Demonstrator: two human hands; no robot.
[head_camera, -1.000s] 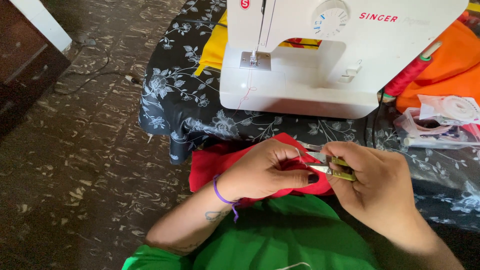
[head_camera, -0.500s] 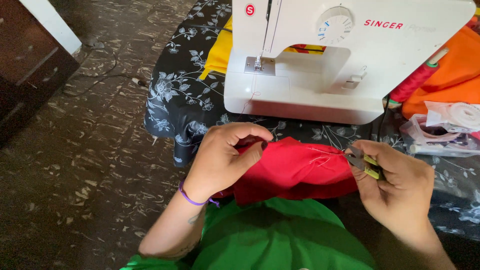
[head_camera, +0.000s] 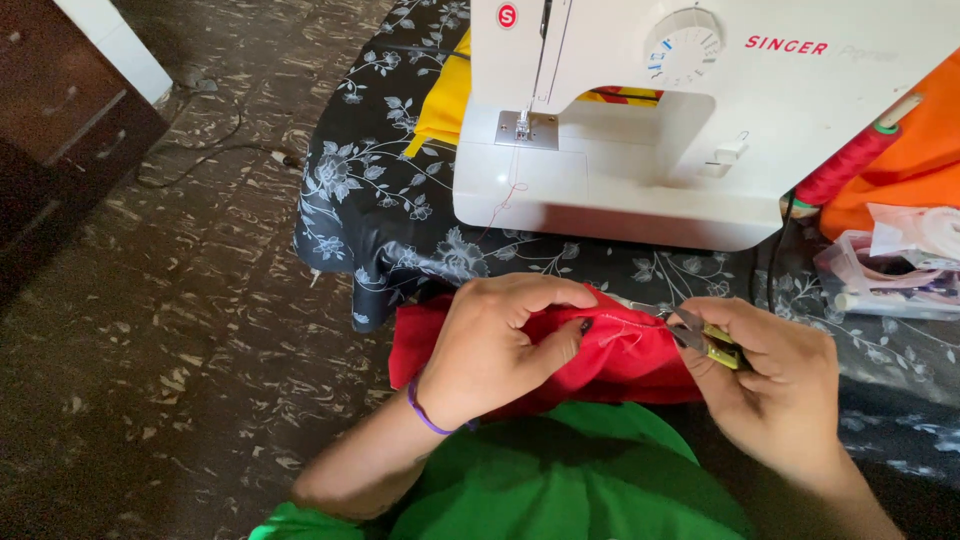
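My left hand (head_camera: 500, 345) pinches a piece of red cloth (head_camera: 620, 355) over my lap, fingers closed on its stitched edge. My right hand (head_camera: 770, 385) grips small yellow-handled thread snips (head_camera: 705, 335), whose metal blades point left at the seam and a loose thread on the cloth. A purple band circles my left wrist. Beyond both hands a white sewing machine (head_camera: 640, 190) stands on a table under a black floral cloth (head_camera: 370, 200), with a red thread hanging from its needle area.
A spool of red thread (head_camera: 850, 165) leans at the machine's right side, by orange fabric (head_camera: 920, 170) and a clear bag of sewing bits (head_camera: 890, 270). Yellow fabric (head_camera: 445, 100) lies behind the machine. A dark wooden cabinet (head_camera: 60, 150) stands at far left on the patterned floor.
The hands first met close together over the cloth, then spread apart. The red cloth is now stretched out between them, with the snips at its seam.
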